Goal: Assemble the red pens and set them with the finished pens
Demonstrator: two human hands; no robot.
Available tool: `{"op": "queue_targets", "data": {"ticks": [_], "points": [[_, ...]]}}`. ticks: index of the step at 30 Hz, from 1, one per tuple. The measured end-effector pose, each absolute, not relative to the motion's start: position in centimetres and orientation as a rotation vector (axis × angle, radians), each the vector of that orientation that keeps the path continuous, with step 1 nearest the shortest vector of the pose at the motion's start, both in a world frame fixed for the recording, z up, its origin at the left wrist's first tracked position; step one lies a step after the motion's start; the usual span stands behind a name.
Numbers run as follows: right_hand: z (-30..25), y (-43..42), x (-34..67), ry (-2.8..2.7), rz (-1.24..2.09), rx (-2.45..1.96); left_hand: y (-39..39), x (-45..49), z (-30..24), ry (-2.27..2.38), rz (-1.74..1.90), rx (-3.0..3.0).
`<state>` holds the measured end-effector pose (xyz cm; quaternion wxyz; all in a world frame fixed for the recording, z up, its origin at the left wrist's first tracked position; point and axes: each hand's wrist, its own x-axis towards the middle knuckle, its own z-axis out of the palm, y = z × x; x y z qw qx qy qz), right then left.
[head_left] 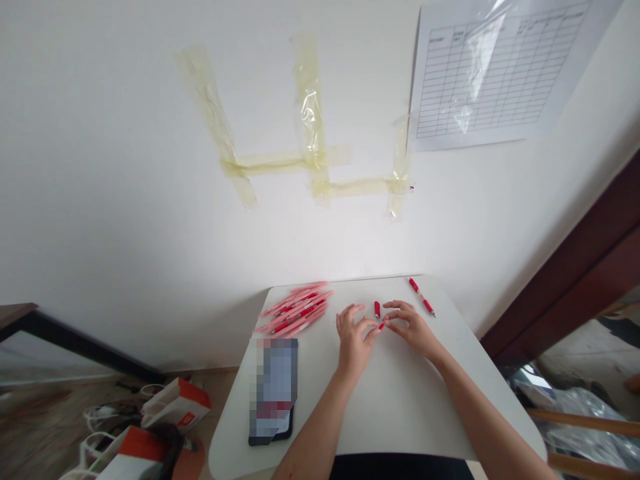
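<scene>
Over the middle of the white table, my left hand [354, 339] and my right hand [411, 328] face each other. The thumb and forefinger of each are pinched on a small red pen part [382, 326] held between them; the fingertips hide much of it. Just beyond it a short red pen barrel piece [377, 309] lies on the table. To the right of my right hand lies a red pen [423, 297] with a clear middle section. Left of my left hand is a pile of red and pink pens [295, 311], several with pink sleeves or barrels.
A blurred-out phone [275, 387] lies on the table [390, 407] at left. The wall [320, 240] borders the table's far edge, with yellowed tape and a printed form [495, 80] on it. Bags [175, 403] stand on the floor at left; wooden bars [585, 420] are at right.
</scene>
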<state>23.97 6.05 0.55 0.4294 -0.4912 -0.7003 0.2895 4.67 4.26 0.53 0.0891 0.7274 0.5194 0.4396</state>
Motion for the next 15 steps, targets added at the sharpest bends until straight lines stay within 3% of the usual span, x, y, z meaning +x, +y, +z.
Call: {"op": "queue_targets", "data": {"ticks": [15], "points": [[0.45, 5.78, 23.35, -1.805, 0.677, -1.181, 4.22, 4.81, 0.4, 1.59, 1.301, 2.199]]}}
